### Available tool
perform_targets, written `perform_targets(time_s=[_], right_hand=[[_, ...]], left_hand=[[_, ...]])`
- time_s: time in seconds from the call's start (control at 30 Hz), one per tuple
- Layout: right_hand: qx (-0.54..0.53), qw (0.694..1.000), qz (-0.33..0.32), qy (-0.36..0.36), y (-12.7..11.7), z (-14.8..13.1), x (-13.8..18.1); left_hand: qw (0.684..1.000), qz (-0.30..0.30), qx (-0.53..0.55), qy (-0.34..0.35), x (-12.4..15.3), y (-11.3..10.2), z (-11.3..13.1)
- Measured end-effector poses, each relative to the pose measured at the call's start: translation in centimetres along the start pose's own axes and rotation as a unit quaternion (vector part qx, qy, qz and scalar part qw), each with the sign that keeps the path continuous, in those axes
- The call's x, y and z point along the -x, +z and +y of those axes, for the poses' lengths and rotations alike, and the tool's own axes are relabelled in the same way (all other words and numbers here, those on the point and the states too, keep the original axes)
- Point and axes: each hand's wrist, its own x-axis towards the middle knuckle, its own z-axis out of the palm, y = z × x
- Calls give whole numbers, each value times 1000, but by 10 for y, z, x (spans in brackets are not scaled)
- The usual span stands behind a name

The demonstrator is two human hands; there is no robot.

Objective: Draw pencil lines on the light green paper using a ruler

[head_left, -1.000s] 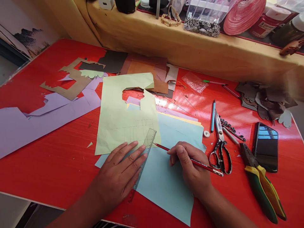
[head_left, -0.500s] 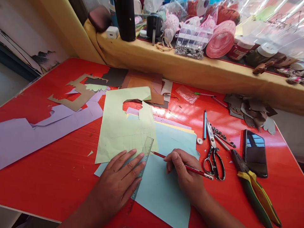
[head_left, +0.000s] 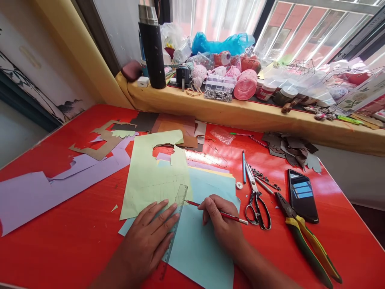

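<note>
My left hand [head_left: 150, 237] lies flat, its fingers stretched over a clear ruler [head_left: 181, 195] and pressing it onto the paper. Under the ruler's upper part is a light green sheet [head_left: 141, 160] with a hole cut in it and thin pencil lines drawn below the hole. A light blue sheet [head_left: 195, 245] lies beneath, partly covered by both hands. My right hand [head_left: 221, 216] pinches a red and black pencil [head_left: 192, 203], whose tip meets the green sheet close to the ruler's right edge.
To the right lie scissors [head_left: 254, 188], pliers [head_left: 300, 237], a phone [head_left: 302, 196], a blue pen [head_left: 244, 166] and a pile of grey paper cutouts [head_left: 288, 146]. Purple paper [head_left: 27, 196] spreads at left. A crowded windowsill [head_left: 192, 106] with a black flask [head_left: 152, 54] borders the table.
The head view has tilted up, showing more of the window and sill. Both hands, the ruler and the pencil keep nearly the same places on the paper.
</note>
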Motion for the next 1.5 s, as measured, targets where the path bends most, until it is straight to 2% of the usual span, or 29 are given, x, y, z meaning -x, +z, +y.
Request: perform_targets(time_s=[0.23, 0.47, 0.7, 1.0, 1.5], right_hand=[[-21, 1000, 11, -2, 1, -1, 1], [-34, 998, 37, 31, 1, -1, 1], [-31, 998, 43, 18, 3, -1, 1], [-15, 998, 51, 12, 5, 0, 0], [-27, 999, 39, 21, 4, 4, -1]], left_hand=[[1000, 0, -8, -2, -3, -1, 2], [1000, 27, -14, -1, 0, 1, 2], [998, 58, -12, 1, 1, 8, 0], [997, 71, -11, -29, 6, 12, 0], [997, 62, -9, -33, 11, 19, -2]])
